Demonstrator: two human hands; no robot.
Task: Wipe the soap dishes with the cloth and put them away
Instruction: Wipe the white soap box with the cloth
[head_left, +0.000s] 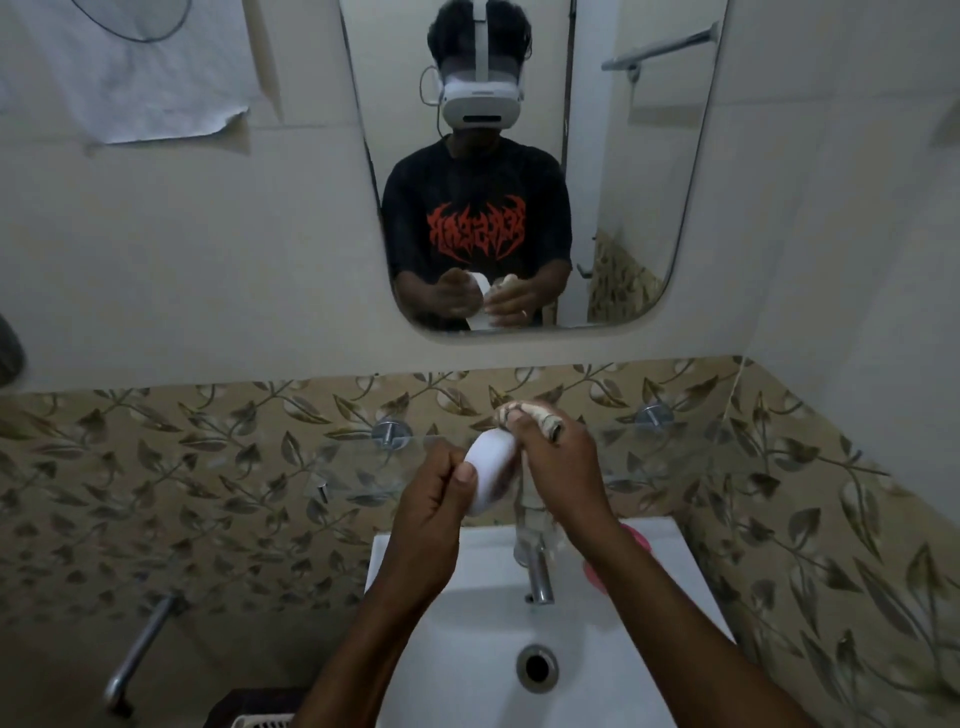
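Note:
My left hand (431, 514) grips a white oval soap dish (491, 470), held on edge above the sink. My right hand (563, 467) is closed around a bunched beige cloth (524, 413) and presses it against the dish's far side. A pink soap dish (631, 545) rests on the sink's back right rim, mostly hidden behind my right forearm. Both hands are raised in front of the glass shelf (363, 457).
Below is the white sink (675, 613) with its chrome tap (537, 574) and drain (536, 667). A mirror (623, 182) hangs on the wall above. A metal pipe (137, 649) sticks out at lower left, and a white basket (262, 721) shows at the bottom edge.

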